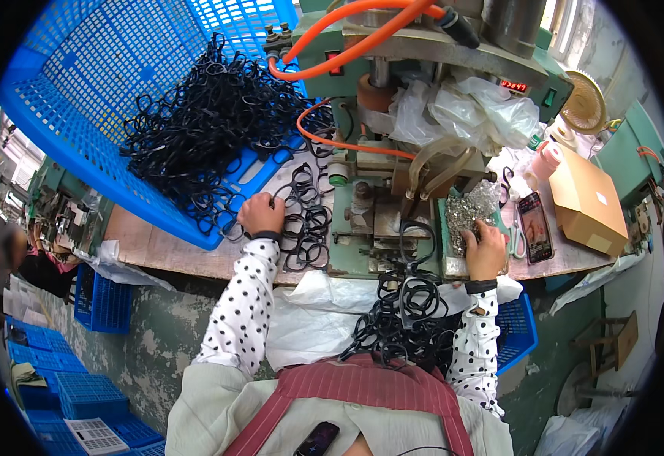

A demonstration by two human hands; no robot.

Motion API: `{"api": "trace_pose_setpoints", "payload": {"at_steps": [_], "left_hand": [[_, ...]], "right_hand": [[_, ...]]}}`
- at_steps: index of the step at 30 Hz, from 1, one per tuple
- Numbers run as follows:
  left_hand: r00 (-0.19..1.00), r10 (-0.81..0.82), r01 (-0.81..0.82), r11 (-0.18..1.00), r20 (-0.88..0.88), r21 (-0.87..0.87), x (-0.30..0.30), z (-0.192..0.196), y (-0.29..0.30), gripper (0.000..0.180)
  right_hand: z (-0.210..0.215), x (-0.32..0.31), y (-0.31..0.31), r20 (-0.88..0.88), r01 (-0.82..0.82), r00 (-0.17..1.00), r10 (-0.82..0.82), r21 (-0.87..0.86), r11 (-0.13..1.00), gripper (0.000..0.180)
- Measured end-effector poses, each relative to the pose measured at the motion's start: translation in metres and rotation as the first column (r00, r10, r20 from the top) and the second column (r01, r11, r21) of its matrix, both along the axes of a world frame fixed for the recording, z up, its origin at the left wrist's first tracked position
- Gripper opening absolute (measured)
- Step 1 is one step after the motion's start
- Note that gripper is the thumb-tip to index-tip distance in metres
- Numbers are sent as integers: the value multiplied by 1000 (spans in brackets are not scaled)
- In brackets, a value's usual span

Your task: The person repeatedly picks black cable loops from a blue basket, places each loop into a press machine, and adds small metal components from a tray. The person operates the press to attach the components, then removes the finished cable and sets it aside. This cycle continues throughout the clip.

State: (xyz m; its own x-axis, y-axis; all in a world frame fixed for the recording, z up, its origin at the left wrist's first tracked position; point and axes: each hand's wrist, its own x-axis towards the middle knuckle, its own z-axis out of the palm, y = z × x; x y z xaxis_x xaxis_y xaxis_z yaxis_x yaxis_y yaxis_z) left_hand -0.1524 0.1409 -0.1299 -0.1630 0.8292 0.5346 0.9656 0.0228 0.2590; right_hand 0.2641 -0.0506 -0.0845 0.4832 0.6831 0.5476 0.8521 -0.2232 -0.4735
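Observation:
My left hand (262, 215) is closed at the front edge of the blue basket, its fingers curled on a black eyeglass frame, of which only a bit shows by the fingertips. Beside it lies a row of black eyeglass frames (306, 220) on the table. My right hand (486, 251) reaches into a green tray (454, 267), fingers apart and tips among many small shiny metal parts (461, 214). Between my hands stands a green bench press (377, 216), with one black frame at its front. A tangle of black frames (415, 304) lies in my lap.
A large blue basket (112, 163) heaped with black frames tilts toward me at left. Orange hoses (347, 17) arch over the press. At right are a phone (535, 228), scissors (516, 237) and a cardboard box (586, 199). Blue crates (93, 399) stand on the floor at left.

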Motion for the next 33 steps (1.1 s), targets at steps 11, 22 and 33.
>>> {"api": "trace_pose_setpoints", "payload": {"at_steps": [11, 22, 33], "left_hand": [[377, -227, 514, 858, 898, 1, -14, 55, -66, 21], [728, -148, 615, 572, 669, -543, -19, 31, -59, 21], [427, -636, 677, 696, 643, 238, 68, 157, -128, 15]], "right_hand": [[6, 17, 5, -16, 81, 997, -80, 72, 994, 10], [-9, 22, 8, 38, 57, 997, -62, 109, 992, 11], [38, -44, 23, -378, -141, 874, 305, 403, 904, 16]]}}
